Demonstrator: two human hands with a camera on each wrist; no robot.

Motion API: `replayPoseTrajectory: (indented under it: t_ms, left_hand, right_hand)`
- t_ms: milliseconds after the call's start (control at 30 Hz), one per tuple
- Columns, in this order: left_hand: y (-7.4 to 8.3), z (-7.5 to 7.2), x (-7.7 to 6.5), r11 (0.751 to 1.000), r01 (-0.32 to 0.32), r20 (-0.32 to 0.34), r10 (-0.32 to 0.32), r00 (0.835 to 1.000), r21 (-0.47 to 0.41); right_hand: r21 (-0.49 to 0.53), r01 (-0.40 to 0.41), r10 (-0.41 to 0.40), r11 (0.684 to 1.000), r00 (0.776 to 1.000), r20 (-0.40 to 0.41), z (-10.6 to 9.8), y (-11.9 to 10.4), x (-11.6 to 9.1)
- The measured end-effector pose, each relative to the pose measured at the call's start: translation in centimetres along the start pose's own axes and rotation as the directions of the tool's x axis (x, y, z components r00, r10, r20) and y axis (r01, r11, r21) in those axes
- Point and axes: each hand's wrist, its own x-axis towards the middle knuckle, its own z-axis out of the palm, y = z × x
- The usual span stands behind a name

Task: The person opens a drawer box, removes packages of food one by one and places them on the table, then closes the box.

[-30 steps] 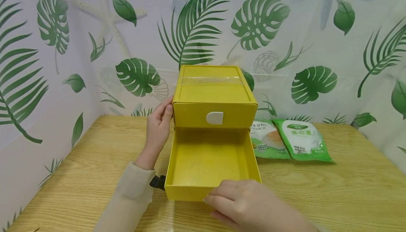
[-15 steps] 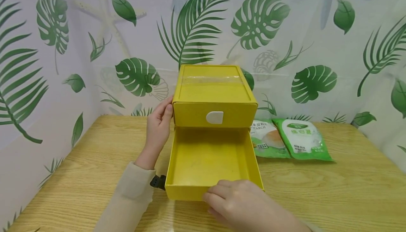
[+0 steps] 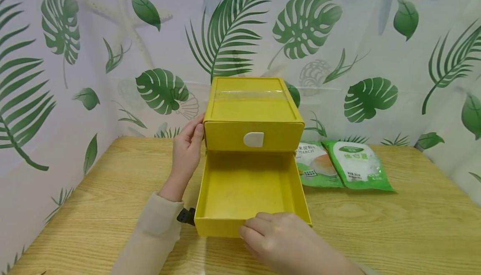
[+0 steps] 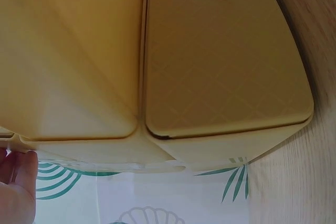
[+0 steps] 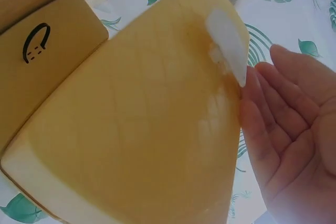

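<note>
A yellow two-tier drawer box [image 3: 259,110] stands on the table, its upper drawer closed and bearing a white tab [image 3: 253,139]. Its lower drawer [image 3: 244,187] is pulled far out, with nothing inside. My left hand [image 3: 188,147] rests on the box's left side, thumb near the front corner. At the right half of the lower drawer's front wall, my right hand [image 3: 282,237] touches the edge. Loosely bent fingers [image 5: 257,129] lie against that edge in the right wrist view, palm turned to the camera. Only part of the left hand [image 4: 18,190] shows in the left wrist view.
Two green and white bags [image 3: 360,166] lie side by side right of the box, one partly behind it. A small black piece [image 3: 186,216] sticks out left of the drawer. A leaf-print sheet [image 3: 240,28] hangs behind the wooden table [image 3: 375,233].
The right hand has shifted slightly left along the drawer's front, and its lower finger has tucked out of sight. The left hand, box and bags have stayed in place.
</note>
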Motion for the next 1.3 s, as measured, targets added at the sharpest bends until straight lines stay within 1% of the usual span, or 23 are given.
replayPoseTrajectory:
  t_ms: [67,167,233,400,667,900,1300]
  left_hand:
    - [0.0,0.0,0.0,1.0,0.001,0.0,-0.001,1.0,0.0]
    - [0.0,0.0,0.0,1.0,0.003,0.002,-0.003,1.0,-0.008]
    - [0.0,0.0,0.0,1.0,0.003,0.002,-0.003,1.0,-0.01]
    - [0.0,-0.1,0.0,1.0,0.006,0.003,-0.005,1.0,-0.007]
    - [0.0,-0.1,-0.1,1.0,0.01,0.0,-0.01,1.0,0.002]
    - [0.1,-0.1,0.0,1.0,0.012,0.002,-0.012,1.0,-0.002]
    - [-0.1,0.0,0.0,1.0,0.011,0.0,-0.011,1.0,-0.016]
  right_hand:
    - [-0.019,-0.008,0.008,1.0,1.0,-0.006,0.1,0.0,0.0]
    - [-0.051,-0.019,0.016,0.999,0.999,-0.042,0.4,0.3,-0.2]
    - [-0.047,-0.037,0.035,0.998,0.999,-0.04,0.7,0.5,-0.3]
    - [-0.056,-0.058,0.054,0.997,0.996,-0.069,0.9,0.9,-0.3]
    - [-0.048,-0.086,0.077,0.995,0.983,-0.167,1.1,1.2,0.1]
    - [-0.055,-0.116,0.107,0.992,0.983,-0.146,1.6,1.7,-0.2]
    - [-0.07,-0.133,0.123,0.989,0.984,-0.133,2.3,2.4,-0.5]
